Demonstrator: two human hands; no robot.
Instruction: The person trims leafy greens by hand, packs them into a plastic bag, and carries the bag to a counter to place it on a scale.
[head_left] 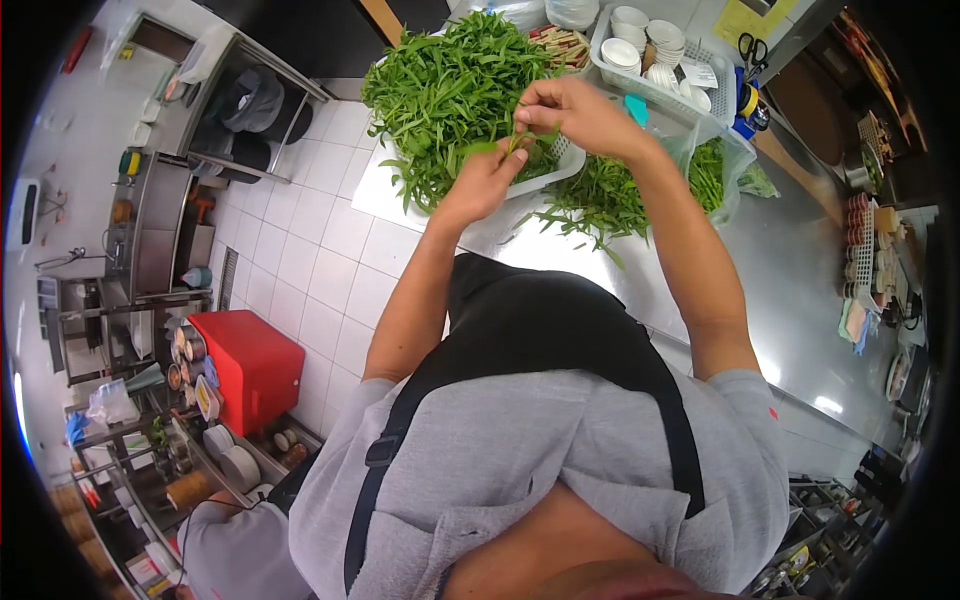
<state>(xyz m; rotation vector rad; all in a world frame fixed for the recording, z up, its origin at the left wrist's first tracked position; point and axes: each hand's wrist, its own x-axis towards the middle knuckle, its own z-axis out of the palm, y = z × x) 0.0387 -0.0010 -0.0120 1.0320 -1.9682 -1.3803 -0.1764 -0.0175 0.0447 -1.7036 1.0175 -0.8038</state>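
Both my hands meet over the near right side of a white basket [568, 165] heaped with leafy greens [455, 85]. Between my fingers is a thin green sprig [515, 141]. My left hand [487, 180] pinches it from below, thumb up. From above, my right hand [562, 112] closes on it with thumb and forefinger. A second, looser pile of leafy greens [610, 200] lies on the steel table just right of the basket, under my right forearm. The sprig's lower end is hidden by my fingers.
A clear plastic bag [735, 175] of greens stands right of the loose pile. Behind it, a white crate [655, 105] holds small white cups. Scissors [752, 50] lie at the back right. A red box [245, 365] is on the left. Another person's grey sleeve [235, 555] shows at lower left.
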